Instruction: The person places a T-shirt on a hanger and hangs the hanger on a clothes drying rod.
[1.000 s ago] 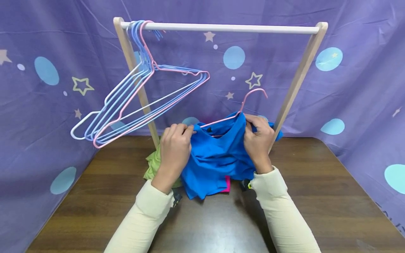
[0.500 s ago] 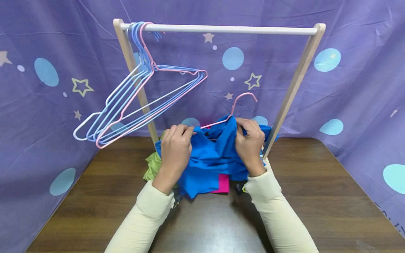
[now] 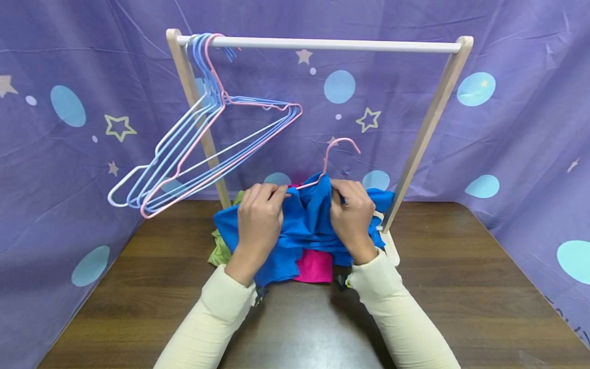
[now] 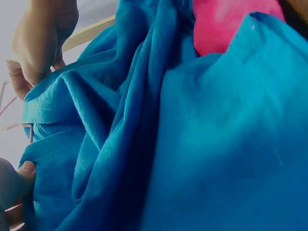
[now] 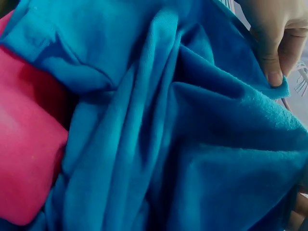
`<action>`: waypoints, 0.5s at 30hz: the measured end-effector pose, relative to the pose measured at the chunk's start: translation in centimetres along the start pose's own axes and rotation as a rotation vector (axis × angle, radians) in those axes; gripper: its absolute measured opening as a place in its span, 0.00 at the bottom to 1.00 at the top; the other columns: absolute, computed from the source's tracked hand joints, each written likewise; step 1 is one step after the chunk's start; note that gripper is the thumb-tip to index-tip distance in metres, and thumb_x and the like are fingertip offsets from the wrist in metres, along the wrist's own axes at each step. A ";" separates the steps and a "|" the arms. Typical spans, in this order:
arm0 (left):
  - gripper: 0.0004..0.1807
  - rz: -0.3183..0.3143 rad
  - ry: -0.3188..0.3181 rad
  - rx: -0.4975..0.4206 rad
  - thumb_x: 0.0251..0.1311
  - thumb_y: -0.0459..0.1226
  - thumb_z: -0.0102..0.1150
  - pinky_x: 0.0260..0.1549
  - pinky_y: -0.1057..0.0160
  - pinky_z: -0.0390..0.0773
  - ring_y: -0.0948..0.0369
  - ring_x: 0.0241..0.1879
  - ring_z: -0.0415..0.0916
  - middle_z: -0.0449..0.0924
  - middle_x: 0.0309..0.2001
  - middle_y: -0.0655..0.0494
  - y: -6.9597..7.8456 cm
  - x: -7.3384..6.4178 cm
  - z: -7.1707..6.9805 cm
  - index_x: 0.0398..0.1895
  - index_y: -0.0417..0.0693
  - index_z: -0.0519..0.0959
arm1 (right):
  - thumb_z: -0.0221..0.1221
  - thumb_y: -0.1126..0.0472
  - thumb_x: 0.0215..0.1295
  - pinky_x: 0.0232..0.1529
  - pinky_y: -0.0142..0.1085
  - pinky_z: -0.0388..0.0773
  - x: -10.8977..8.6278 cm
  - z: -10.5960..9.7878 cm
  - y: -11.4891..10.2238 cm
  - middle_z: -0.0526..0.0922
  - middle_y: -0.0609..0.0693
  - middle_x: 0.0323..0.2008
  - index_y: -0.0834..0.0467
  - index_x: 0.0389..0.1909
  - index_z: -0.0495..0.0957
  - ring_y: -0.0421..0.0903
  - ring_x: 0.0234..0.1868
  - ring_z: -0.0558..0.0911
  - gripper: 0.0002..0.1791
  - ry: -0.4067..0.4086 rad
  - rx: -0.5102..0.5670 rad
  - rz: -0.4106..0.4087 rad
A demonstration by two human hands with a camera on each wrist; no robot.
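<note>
A blue shirt (image 3: 281, 261) hangs in loose folds between both hands, above the table. My left hand (image 3: 258, 218) pinches its collar on the left side. On the other side of the neckline, my right hand (image 3: 352, 218) pinches the collar too. A pink hanger (image 3: 326, 156) lies partly inside the shirt, its hook standing up out of the neck and free of the rail. The rest of that hanger is hidden by cloth. In both wrist views the blue shirt (image 4: 231, 130) fills most of the picture, with fingers gripping its edge.
A small clothes rack (image 3: 428, 123) stands behind the hands. Several blue, white and pink hangers (image 3: 203, 123) hang at the left of its white rail (image 3: 341, 44). Pink cloth (image 3: 315, 266) and green cloth (image 3: 220, 251) lie on the wooden table (image 3: 461, 287) beneath the shirt.
The right hand, the hanger's hook and the shirt's neck have moved left and slightly down, closer to the left hand. More pink cloth and the rack's right foot now show.
</note>
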State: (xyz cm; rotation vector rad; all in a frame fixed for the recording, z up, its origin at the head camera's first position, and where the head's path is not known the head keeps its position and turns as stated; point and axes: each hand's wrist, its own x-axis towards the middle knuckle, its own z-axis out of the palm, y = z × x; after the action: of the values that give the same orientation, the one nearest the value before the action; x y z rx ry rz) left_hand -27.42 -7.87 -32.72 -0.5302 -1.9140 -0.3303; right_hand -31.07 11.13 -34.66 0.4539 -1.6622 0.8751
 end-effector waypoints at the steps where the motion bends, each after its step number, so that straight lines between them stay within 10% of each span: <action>1: 0.07 -0.003 -0.010 -0.006 0.67 0.29 0.62 0.36 0.51 0.80 0.49 0.33 0.78 0.83 0.35 0.46 0.1 0.0 -0.1 0.43 0.38 0.88 | 0.61 0.71 0.63 0.33 0.48 0.80 0.0 0.0 0.0 0.88 0.51 0.32 0.57 0.33 0.89 0.52 0.34 0.84 0.09 0.005 -0.011 0.009; 8: 0.23 -0.115 -0.204 -0.027 0.69 0.49 0.62 0.43 0.46 0.78 0.46 0.44 0.79 0.85 0.46 0.43 -0.5 1.5 -3.0 0.55 0.40 0.84 | 0.61 0.72 0.59 0.33 0.51 0.79 0.4 -0.6 0.3 0.88 0.54 0.31 0.60 0.33 0.88 0.55 0.32 0.85 0.09 0.061 -0.087 0.105; 15: 0.25 -0.410 -0.301 -0.163 0.77 0.48 0.52 0.60 0.39 0.71 0.38 0.60 0.76 0.81 0.57 0.36 -3.8 2.8 -6.7 0.62 0.38 0.79 | 0.61 0.75 0.59 0.30 0.45 0.75 1.6 -1.4 1.0 0.87 0.57 0.27 0.63 0.31 0.88 0.52 0.27 0.83 0.08 0.128 -0.027 0.149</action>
State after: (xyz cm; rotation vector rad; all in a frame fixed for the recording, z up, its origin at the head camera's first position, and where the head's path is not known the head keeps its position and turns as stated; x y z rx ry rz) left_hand -24.92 -13.64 -27.47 -0.2994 -2.3003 -0.7089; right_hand -31.29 13.07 -33.39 0.2521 -1.6027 0.9693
